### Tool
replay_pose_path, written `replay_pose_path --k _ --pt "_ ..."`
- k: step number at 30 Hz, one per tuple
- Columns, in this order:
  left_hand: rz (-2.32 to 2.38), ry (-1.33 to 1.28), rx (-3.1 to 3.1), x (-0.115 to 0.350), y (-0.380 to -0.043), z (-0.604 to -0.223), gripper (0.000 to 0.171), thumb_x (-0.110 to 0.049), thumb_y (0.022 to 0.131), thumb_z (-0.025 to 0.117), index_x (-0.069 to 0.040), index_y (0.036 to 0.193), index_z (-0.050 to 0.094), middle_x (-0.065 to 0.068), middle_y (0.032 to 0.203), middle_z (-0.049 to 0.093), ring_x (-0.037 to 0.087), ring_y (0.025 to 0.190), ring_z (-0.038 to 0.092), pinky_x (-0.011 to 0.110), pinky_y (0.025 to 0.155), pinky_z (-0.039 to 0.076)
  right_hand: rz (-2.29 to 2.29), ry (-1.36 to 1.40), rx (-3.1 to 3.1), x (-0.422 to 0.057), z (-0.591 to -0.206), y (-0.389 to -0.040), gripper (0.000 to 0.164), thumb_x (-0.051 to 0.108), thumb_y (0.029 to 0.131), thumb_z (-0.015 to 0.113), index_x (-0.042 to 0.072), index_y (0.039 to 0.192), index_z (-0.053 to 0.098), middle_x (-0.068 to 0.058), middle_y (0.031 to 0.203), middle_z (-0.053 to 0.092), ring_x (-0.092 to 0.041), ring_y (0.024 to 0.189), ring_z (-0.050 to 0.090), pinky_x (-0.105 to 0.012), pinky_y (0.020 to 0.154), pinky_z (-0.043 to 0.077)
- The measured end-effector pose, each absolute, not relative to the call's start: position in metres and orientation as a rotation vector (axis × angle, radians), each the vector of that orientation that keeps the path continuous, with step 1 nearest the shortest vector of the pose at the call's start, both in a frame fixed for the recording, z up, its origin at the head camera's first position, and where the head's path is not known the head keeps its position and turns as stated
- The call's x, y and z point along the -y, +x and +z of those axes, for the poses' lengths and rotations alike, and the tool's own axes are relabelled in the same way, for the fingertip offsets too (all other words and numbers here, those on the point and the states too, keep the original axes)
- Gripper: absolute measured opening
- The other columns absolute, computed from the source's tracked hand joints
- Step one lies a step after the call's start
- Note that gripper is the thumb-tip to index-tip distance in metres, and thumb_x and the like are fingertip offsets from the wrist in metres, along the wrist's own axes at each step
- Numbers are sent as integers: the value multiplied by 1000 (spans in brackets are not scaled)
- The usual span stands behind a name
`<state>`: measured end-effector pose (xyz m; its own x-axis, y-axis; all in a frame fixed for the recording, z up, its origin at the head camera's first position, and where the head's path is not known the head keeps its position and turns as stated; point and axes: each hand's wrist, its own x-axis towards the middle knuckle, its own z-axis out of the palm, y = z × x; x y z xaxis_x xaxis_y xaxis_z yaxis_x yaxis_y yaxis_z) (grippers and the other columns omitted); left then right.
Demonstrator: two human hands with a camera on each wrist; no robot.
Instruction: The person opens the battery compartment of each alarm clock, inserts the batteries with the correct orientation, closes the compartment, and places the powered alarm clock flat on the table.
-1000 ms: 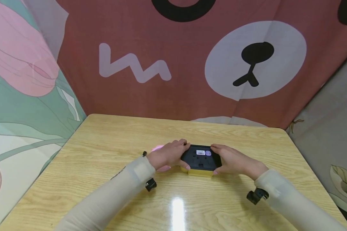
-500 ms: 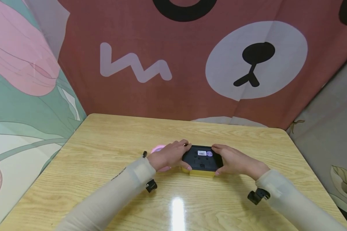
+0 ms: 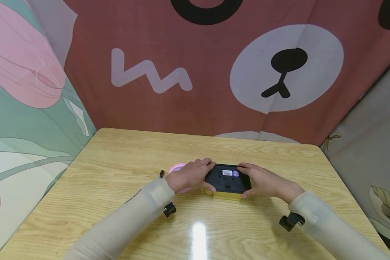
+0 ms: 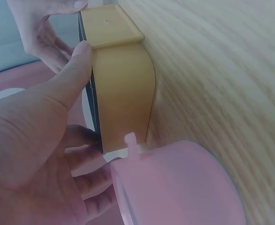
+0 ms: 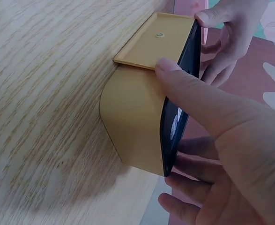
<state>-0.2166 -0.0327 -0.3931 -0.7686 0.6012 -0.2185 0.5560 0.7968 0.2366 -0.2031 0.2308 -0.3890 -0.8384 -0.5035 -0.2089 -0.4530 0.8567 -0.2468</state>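
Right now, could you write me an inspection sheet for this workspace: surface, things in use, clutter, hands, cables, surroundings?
Surface: wooden table, pale grain, bright reflection near the front.
Job's things: yellow box, its black face upward, bearing a white label and purple sticker.
Clutter: pink item beside the left hand, partly hidden in the head view.
Hands: left hand and right hand grip the box's opposite ends.
Cables: nothing seen.
Surroundings: printed cloth behind the table.
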Motion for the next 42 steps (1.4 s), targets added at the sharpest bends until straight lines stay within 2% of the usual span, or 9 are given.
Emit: replay_pose_path --k 6,14,21,30,42 --pt "256 871 -2704 34 -215 -396 101 -68 87 65 -14 162 25 7 166 30 26 143 41 43 115 39 -322 -742 -2730 -233 -389 -202 94 49 81 83 7 154 41 -22 161 35 -43 145 39 -59 113 39" --pt "305 856 -2712 38 -215 -398 94 -68 89 61 -18 162 26 7 164 34 27 145 40 46 117 37 -361 -720 -2780 -231 -386 -198 80 54 89 72 11 152 47 -20 158 42 -41 143 44 -61 111 41" --pt "329 865 -2733 42 -214 -393 82 -65 93 59 -22 159 34 9 160 39 29 143 42 48 117 37 -356 -734 -2830 -227 -383 -197 74 52 90 72 10 147 52 -18 152 49 -38 138 50 -58 109 44" --pt "313 857 -2773 50 -214 -393 76 -64 93 59 -25 156 40 7 156 46 26 139 48 45 115 41 -342 -772 -2864 -222 -381 -193 68 48 90 73 8 142 57 -16 146 55 -35 133 55 -55 108 46" --pt "351 873 -2820 64 -212 -385 74 -60 93 64 -19 153 46 9 152 50 28 137 51 46 112 44 -339 -821 -2867 -211 -378 -188 64 46 91 73 8 141 59 -17 145 56 -34 132 55 -53 107 48"
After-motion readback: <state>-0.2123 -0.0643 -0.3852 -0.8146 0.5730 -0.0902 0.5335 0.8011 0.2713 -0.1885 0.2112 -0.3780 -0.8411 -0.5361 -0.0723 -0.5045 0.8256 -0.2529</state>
